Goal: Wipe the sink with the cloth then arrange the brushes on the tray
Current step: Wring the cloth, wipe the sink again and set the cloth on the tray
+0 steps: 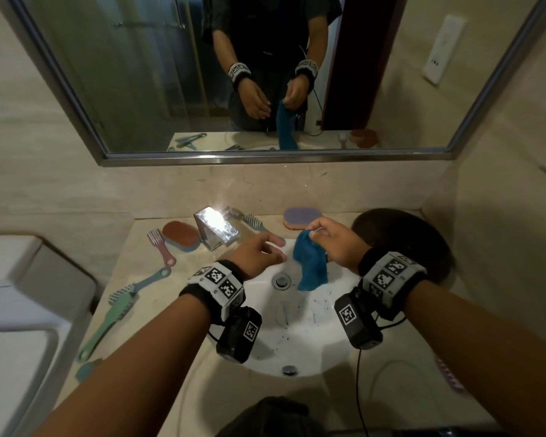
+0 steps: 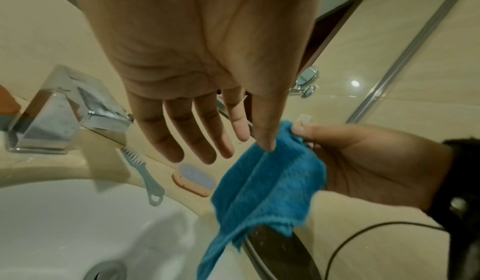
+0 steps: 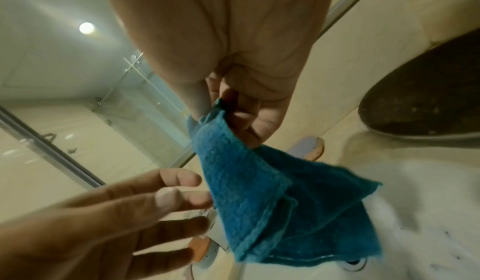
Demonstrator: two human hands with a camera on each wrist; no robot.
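Right hand (image 1: 334,244) pinches blue cloth (image 1: 309,266) over white sink (image 1: 297,342), centre of the head view.

Cloth hangs from thumb and fingertips above the drain (image 1: 281,281). Left hand (image 1: 259,253) is spread, fingers straight, holding nothing, just left of the cloth. Brushes lie on the tabletop (image 1: 158,298): a pink one (image 1: 160,246) and a green one (image 1: 114,316) at left. Dark tray (image 1: 423,238) at right.

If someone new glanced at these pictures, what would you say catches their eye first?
Probably the bright blue cloth, pinched at its top by the right hand and hanging over the white sink. The open left hand reaches toward it. After that, the glare on the chrome faucet behind the basin, and the brushes on the counter to the left, such as the long green brush.
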